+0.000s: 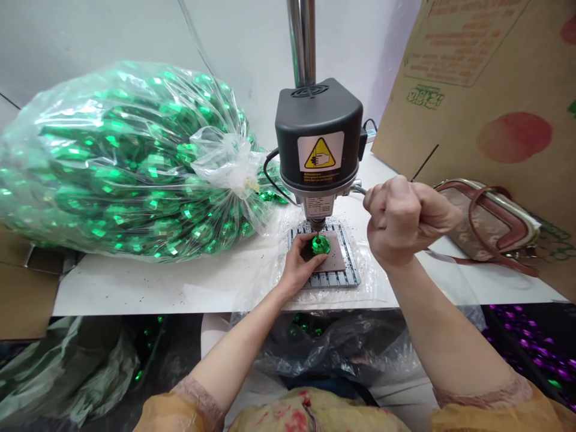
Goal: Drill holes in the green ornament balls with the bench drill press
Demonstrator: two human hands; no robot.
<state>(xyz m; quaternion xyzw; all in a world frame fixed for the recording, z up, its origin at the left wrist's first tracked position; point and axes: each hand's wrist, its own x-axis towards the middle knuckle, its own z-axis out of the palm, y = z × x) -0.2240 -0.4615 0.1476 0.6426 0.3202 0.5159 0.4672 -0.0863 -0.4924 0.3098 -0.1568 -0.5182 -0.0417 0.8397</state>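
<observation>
My left hand (302, 261) pinches a shiny green faceted bead (321, 245) between thumb and fingers. The bead rests on a brown board (330, 259) over the slotted metal base plate (353, 277) of a small drill press (318, 129). Right above the bead is the drill chuck (318, 223); I cannot make out whether the bit is inside the bead. On the right, my right hand (400, 219) is closed in a fist around the drill press's feed lever (359, 189), of which only a short metal length shows.
A big clear bag of green faceted beads (135, 168) lies on the white table (189, 288) at left. To the right are a handbag (490, 219) and a large cardboard box (468, 90). Purple beads (531, 336) sit below the table edge. Dark shavings dot the tabletop.
</observation>
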